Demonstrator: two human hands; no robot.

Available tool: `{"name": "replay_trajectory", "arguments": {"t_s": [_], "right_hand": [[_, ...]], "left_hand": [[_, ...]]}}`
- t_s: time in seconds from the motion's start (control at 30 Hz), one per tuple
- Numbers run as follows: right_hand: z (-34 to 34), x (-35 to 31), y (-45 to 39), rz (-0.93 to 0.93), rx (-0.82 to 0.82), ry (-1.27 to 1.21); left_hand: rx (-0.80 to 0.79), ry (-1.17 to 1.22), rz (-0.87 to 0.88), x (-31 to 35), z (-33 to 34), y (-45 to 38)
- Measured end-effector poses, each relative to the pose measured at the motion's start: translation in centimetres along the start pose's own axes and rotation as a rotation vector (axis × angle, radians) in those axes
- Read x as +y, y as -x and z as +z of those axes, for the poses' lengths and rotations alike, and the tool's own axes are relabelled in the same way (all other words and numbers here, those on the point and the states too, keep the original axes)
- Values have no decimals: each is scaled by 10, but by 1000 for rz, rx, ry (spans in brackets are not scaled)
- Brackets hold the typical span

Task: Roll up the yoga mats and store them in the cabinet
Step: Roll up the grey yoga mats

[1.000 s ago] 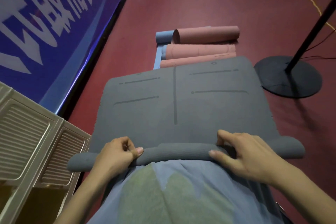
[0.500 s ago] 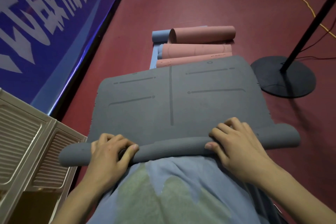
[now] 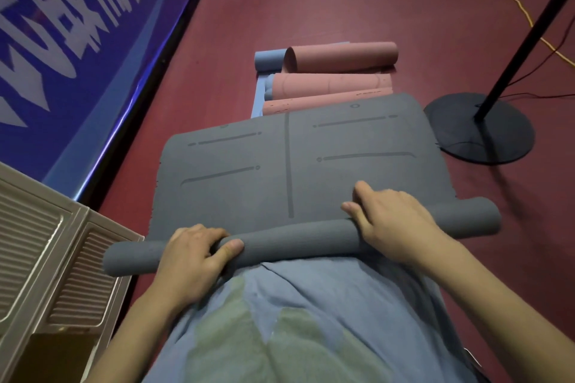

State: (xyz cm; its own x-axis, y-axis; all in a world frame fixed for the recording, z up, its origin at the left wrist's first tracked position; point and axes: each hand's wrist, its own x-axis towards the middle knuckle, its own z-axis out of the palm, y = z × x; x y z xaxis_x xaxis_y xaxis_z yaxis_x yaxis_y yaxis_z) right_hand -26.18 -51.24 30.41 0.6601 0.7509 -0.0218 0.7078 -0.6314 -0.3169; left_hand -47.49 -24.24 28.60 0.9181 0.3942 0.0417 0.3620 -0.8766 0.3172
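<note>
Grey yoga mat on red floor, near end only just rolled into a thin tube; most still flat. Left hand curled round roll, thumb on top; right hand curled over roll, fingertips on flat part. Pink mat and blue mat far, loosely curled, not done. Beige cabinet near left. No mats visibly stored; most of job left.

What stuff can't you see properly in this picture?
Head view only:
- Blue mat: mostly hidden under the pink mats.
- Pink mats' near end: covered by the grey mat.
- Cabinet: cut off by the left edge; inside not visible.
- Left hand fingertips: tucked behind the roll.
- Banner writing: blurred, cut off.
- Stand: top out of frame.
</note>
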Motion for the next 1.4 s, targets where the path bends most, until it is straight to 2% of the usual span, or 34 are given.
{"name": "replay_trajectory", "arguments": {"t_s": [0.1,0.17,0.33,0.47,0.6,0.73,0.93,1.0,1.13,1.3,1.4], "right_hand": [[-3,5,2,-114,-45,-13],[1,11,11,-193,-18,-4],[8,10,17,-252,123,87],[11,12,5,-212,123,167],[6,8,-6,-126,38,183],[4,1,-8,-73,12,193],[9,-7,-14,64,-56,256],[9,-9,-15,67,-22,206],[5,-7,-14,76,35,103],[12,-15,-9,13,132,321],[10,-18,-8,-45,166,360]], "left_hand": [[-102,67,-90,-1,-5,-8],[-100,63,-129,-2,-3,-7],[-72,121,-241,4,0,-13],[-81,128,-308,5,0,-24],[-48,122,-373,9,4,-34],[16,117,-304,8,8,-26],[86,-135,-169,9,13,-25],[109,-230,-96,10,11,-22],[43,-336,-46,13,3,-12],[23,-303,-34,13,11,-8],[11,-315,-21,13,9,-11]]}}
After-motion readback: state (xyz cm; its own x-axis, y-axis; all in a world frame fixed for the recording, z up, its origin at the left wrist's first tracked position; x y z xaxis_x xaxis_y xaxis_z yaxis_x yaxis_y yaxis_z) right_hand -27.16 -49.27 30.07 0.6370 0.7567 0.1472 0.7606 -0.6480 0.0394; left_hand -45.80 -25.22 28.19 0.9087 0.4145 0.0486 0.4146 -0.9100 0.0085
